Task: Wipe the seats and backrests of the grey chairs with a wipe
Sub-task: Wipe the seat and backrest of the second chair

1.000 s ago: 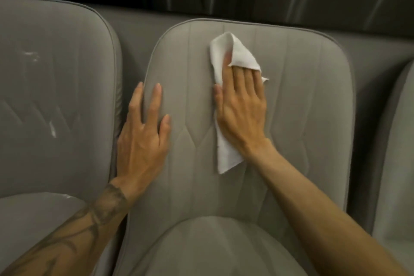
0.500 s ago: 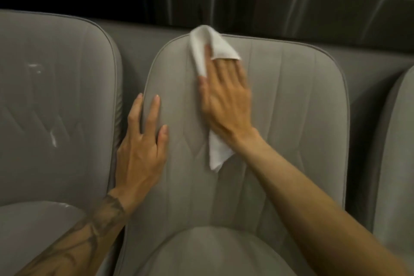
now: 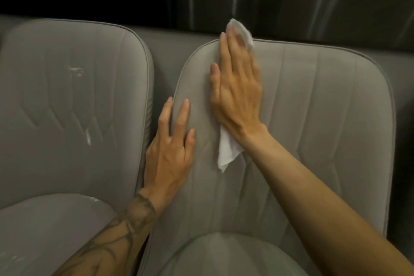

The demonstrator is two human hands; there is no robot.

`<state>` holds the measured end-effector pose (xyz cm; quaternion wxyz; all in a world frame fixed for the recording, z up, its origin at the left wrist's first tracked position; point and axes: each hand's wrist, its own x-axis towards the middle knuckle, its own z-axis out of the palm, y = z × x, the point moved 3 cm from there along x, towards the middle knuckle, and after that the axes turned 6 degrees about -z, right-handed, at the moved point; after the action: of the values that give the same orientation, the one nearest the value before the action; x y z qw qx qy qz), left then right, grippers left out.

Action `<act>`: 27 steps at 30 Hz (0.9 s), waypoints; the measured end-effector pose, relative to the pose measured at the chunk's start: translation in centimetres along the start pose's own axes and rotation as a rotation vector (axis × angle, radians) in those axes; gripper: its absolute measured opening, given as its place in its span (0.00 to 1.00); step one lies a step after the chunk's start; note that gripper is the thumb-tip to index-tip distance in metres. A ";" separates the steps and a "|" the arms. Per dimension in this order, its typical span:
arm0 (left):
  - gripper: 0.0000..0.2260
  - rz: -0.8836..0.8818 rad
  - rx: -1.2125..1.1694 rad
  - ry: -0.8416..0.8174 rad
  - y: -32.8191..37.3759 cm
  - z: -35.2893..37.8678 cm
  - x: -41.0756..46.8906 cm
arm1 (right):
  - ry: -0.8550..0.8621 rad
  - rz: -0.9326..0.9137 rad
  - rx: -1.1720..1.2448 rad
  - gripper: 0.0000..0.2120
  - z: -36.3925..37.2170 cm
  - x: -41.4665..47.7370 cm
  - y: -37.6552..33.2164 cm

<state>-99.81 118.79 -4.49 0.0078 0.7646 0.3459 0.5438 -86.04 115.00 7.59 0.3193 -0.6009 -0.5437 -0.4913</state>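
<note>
The right hand [image 3: 237,87] lies flat, fingers straight and close together, and presses a white wipe [image 3: 227,152] against the right backrest [image 3: 313,130]. Nothing is pinched or curled round; the cloth is simply trapped under the palm and fingers. Its fingertips [image 3: 223,37] reach the top edge of the backrest, near that edge's left corner, and the thumb lies straight along the side of the hand. A crumpled end of the wipe pokes up past the fingertips, over the rim, and a longer pointed tail hangs out below the heel of the hand, loose against the upholstery.

Just down and to the left, the left hand [image 3: 170,152] rests open on the same backrest, at its left border. Two fingers and the thumb lie straight on the fabric and hold nothing; the other fingers I cannot see, as they are hidden at the gap between the chairs. The two hands are near each other but do not touch. The left forearm [image 3: 121,231], which bears a dark tattoo, comes up from the lower left, and the right forearm crosses the backrest from the lower right.

Below the hands is the rounded front of the right seat [image 3: 224,253]. To the left stands the left backrest [image 3: 56,101], grey and stitched alike, with pale scuff marks [image 3: 88,136] on its face, above the left seat [image 3: 51,226]. Behind both chairs runs a dark glossy panel [image 3: 291,11].
</note>
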 end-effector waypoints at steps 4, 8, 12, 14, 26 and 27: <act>0.26 -0.004 -0.006 0.003 -0.2 0.3 0.1 | 0.070 0.055 0.087 0.27 -1.1 0.0 1.5; 0.26 0.000 -0.006 0.004 -0.3 0.4 0.1 | 0.048 0.082 0.135 0.24 -1.8 0.0 2.3; 0.27 -0.008 -0.012 0.000 -0.3 0.3 0.1 | 0.132 -0.026 0.255 0.23 -3.0 1.5 1.7; 0.27 -0.005 -0.012 -0.005 -0.3 0.3 0.0 | 0.257 -0.111 0.251 0.22 -3.9 2.9 1.5; 0.27 -0.009 0.003 0.001 -0.4 0.5 0.1 | -0.050 -0.189 -0.193 0.25 -2.5 2.6 4.5; 0.26 -0.011 0.000 -0.001 -0.4 0.5 0.0 | -0.030 -0.244 -0.186 0.23 -2.6 2.3 4.4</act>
<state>-99.57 119.33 -4.83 0.0111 0.7630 0.3501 0.5432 -82.53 112.50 11.23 0.1920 -0.5645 -0.5696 -0.5657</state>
